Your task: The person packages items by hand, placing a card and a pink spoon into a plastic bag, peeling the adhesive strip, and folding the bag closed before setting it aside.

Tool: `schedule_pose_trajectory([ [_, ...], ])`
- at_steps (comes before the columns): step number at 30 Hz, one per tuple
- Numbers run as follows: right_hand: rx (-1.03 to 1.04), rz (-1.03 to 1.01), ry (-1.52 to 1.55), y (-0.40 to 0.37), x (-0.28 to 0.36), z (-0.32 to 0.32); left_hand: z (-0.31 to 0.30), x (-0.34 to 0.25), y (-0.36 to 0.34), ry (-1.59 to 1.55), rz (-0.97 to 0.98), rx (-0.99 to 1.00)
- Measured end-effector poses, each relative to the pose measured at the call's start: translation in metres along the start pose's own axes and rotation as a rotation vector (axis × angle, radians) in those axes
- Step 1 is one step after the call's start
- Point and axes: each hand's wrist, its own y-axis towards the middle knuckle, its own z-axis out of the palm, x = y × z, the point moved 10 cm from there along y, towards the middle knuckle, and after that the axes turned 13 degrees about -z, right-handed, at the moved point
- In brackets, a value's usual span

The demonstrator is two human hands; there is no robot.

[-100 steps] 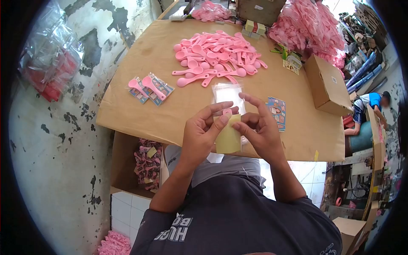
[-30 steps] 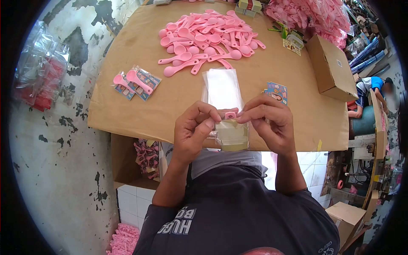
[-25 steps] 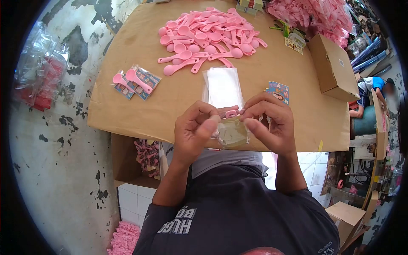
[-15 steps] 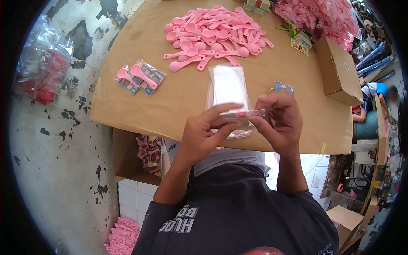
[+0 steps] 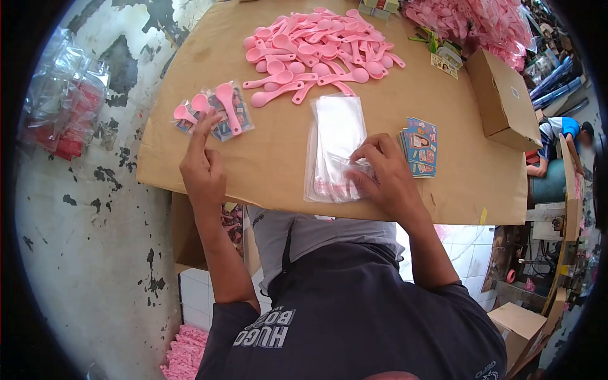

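Observation:
My left hand (image 5: 205,166) is over the table's left side, index finger stretched out and the other fingers loosely bent, with nothing held. Its fingertips are at the packed pink measuring spoons (image 5: 229,109), which lie with printed cards in clear bags. At the middle front, my right hand (image 5: 394,180) has thumb and fingers bent around a crinkled part of the top clear plastic bag (image 5: 361,167). That bag belongs to a flat stack of clear bags (image 5: 335,130). Just right of this hand stands a pile of blue printed cards (image 5: 421,144).
A large heap of loose pink spoons (image 5: 323,47) covers the table's far middle. An open cardboard box (image 5: 503,101) stands at the right edge, with a big bag of pink spoons (image 5: 472,25) behind it. Another person (image 5: 563,136) is at far right.
My left hand has moved left from the middle, and a third packed spoon now lies in the left group. My right hand has come down onto the bag stack, uncovering the card pile.

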Motion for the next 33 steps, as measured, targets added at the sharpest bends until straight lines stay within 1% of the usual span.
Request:
schedule_pose_trajectory([
  [2,-0.042,0.033,0.09,-0.003,-0.009,0.002,0.005,-0.006,-0.01,-0.037,0.018,0.0],
  [4,-0.07,0.033,0.098,-0.002,-0.011,0.0,0.018,-0.028,-0.022,0.053,0.134,-0.015],
  [5,-0.103,0.035,0.099,-0.001,-0.011,-0.004,0.026,-0.034,-0.027,0.056,0.132,-0.014],
  [6,-0.103,0.037,0.102,0.0,-0.012,-0.006,0.034,-0.032,-0.031,-0.123,0.04,0.037],
  [7,-0.193,0.008,0.037,0.002,-0.008,-0.019,0.044,-0.029,-0.035,-0.302,-0.052,0.089],
  [8,-0.285,-0.022,-0.028,0.003,-0.004,-0.032,0.048,-0.036,-0.04,-0.301,-0.053,0.093],
  [10,-0.31,-0.047,-0.054,0.007,0.007,-0.046,0.088,-0.039,-0.053,-0.478,-0.263,0.451],
  [11,-0.333,-0.074,-0.079,0.008,0.014,-0.053,0.095,-0.047,-0.054,-0.477,-0.262,0.453],
  [13,-0.31,-0.104,-0.093,0.009,0.023,-0.055,0.12,-0.059,-0.06,-0.663,-0.339,0.608],
  [14,-0.285,-0.135,-0.107,0.01,0.027,-0.055,0.127,-0.059,-0.059,-0.621,-0.373,0.655],
  [15,-0.287,-0.135,-0.11,0.009,0.026,-0.055,0.13,-0.062,-0.056,-0.622,-0.369,0.656],
  [17,-0.157,-0.108,-0.066,0.006,0.019,-0.036,0.139,-0.057,-0.054,-0.483,-0.441,0.651],
  [21,-0.152,-0.158,-0.008,0.0,0.026,-0.028,0.151,-0.047,-0.055,-0.501,-0.452,0.637],
  [23,-0.146,-0.133,-0.002,-0.001,0.028,-0.028,0.152,-0.043,-0.055,-0.617,-0.505,0.616],
  [24,-0.14,-0.109,0.003,0.0,0.027,-0.028,0.151,-0.043,-0.054,-0.619,-0.501,0.615],
  [27,-0.126,-0.121,-0.043,-0.001,0.025,-0.023,0.147,-0.036,-0.053,-0.6,-0.491,0.603],
  [28,-0.125,-0.123,-0.045,-0.001,0.025,-0.022,0.144,-0.031,-0.051,-0.564,-0.466,0.557],
  [29,-0.076,-0.145,-0.073,-0.001,0.028,-0.015,0.14,-0.029,-0.048,-0.529,-0.442,0.51],
  [30,-0.026,-0.168,-0.1,-0.001,0.03,-0.009,0.138,-0.029,-0.048,-0.532,-0.443,0.506],
  [32,-0.004,-0.159,-0.117,-0.003,0.03,-0.002,0.13,-0.028,-0.045,-0.346,-0.419,0.449],
  [33,0.013,-0.146,-0.133,-0.003,0.029,0.0,0.129,-0.024,-0.045,-0.348,-0.421,0.445],
])
